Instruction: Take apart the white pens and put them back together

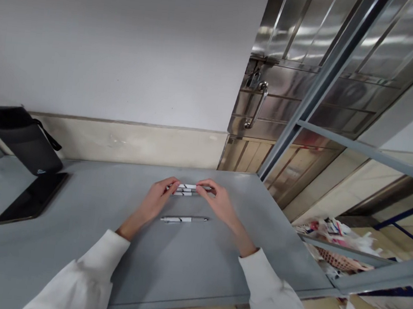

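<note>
Several white-and-grey pens [187,190] lie side by side toward the back of the grey table [180,265]. At their left end, my left hand [158,196] pinches with thumb and fingers; my right hand [219,200] pinches the right end. The fingers cover both ends of the pens, so whether one pen or more is gripped is hard to make out; the rearmost one sits between my fingertips. Nearer to me, a separate pen [185,219] rests flat on the tabletop, roughly parallel to the others and apart from both hands.
A black phone [32,198] lies on the left of the table beside a dark bottle [23,138] with a strap. A wall borders the back. Metal frame posts [313,104] rise at the right corner, before a steel door [279,93]. A basket [343,261] of bags stands beyond.
</note>
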`<move>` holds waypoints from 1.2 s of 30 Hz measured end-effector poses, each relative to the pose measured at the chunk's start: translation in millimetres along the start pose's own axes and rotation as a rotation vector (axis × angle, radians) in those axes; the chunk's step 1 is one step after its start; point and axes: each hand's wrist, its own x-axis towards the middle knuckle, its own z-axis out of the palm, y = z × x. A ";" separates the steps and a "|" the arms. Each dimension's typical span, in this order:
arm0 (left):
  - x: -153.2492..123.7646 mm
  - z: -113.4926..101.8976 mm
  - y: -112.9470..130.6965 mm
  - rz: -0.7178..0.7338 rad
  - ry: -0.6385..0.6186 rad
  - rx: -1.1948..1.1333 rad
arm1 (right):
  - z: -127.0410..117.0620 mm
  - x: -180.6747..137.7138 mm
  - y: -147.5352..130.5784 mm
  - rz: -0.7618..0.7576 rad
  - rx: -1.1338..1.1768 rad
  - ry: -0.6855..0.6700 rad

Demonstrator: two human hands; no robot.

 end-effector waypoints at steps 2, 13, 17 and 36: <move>-0.2 0.2 0.3 -0.006 -0.001 0.001 | 0.1 0.2 -0.2 0.000 -0.009 -0.007; 1.5 1.5 -5.9 -0.041 -0.022 -0.032 | -2.0 1.5 -3.0 -0.041 -0.036 0.026; 3.7 2.6 -13.3 -0.069 -0.038 -0.084 | -3.8 2.0 -2.6 -0.088 -0.018 0.031; 10.6 5.2 -26.6 -0.087 0.046 -0.324 | -13.1 7.4 9.7 0.096 0.021 0.203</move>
